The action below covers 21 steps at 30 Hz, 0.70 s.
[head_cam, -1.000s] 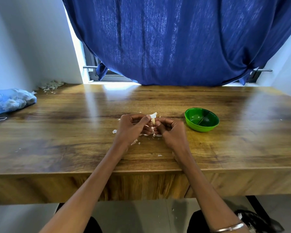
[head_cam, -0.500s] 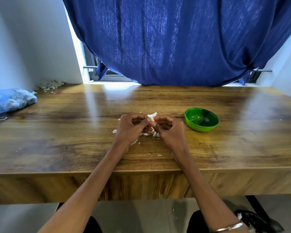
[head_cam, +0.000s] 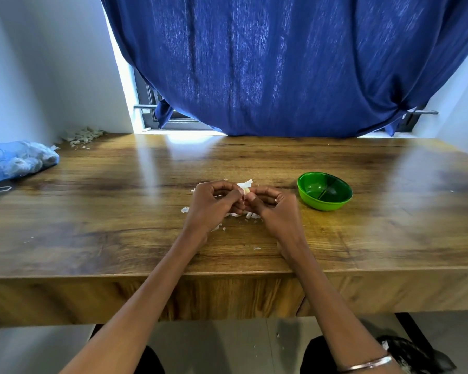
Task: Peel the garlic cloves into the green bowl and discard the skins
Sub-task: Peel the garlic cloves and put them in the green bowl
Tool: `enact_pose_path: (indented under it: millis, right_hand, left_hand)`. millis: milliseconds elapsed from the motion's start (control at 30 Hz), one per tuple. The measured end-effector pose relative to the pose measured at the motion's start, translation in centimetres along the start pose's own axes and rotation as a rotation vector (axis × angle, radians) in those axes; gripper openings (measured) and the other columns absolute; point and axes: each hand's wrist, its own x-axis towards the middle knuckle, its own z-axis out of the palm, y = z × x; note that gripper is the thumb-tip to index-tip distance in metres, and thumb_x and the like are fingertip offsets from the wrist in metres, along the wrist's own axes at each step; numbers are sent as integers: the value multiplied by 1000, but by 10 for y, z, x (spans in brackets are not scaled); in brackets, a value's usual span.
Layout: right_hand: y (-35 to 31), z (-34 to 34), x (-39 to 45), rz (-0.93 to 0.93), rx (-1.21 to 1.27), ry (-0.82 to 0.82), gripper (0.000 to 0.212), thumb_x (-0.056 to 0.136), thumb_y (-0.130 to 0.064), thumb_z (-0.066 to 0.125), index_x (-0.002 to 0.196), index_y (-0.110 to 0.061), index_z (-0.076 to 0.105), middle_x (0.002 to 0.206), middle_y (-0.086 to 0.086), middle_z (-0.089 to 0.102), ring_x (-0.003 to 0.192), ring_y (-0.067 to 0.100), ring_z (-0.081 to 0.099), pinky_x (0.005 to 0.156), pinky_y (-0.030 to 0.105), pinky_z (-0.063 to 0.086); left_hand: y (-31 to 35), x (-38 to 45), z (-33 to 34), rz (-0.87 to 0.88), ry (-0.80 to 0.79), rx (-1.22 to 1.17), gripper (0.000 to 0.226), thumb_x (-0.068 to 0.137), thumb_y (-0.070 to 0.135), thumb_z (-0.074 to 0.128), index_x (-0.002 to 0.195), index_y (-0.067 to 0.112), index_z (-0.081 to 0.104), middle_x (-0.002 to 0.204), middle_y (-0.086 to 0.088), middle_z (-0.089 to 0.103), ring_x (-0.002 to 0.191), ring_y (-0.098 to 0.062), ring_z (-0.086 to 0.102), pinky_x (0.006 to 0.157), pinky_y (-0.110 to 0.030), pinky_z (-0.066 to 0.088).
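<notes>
Wooden worktop carries loose skins beneath both hands — left hand and right hand pinch one garlic clove; green bowl sits near, blue bag far left.

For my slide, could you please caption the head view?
Both hands, left hand and right hand, peel a garlic clove beside the green bowl.

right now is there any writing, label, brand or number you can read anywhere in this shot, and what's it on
None: no word, label, brand, number or sign shows anywhere in this view.
The green bowl is plain, with no print on its wall or inside.
The blue mesh bag at the table's left edge shows no readable tag.
The blue curtain and wooden table carry no text.
The hands, left and right, pinch a garlic clove, unmarked.
</notes>
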Motion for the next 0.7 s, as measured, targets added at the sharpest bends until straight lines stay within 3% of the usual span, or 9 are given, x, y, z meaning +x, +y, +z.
enact_pose_path:
  millis: [700]
  right_hand:
    - [0,0,4,176,228,7,12,93,-1,69,102,6,73,92,21,76,89,33,76,81,33,62]
  left_hand:
    - [0,2,4,20,35,68,11,90,7,70,80,6,74,66,-5,72,63,-23,70,66,-35,61]
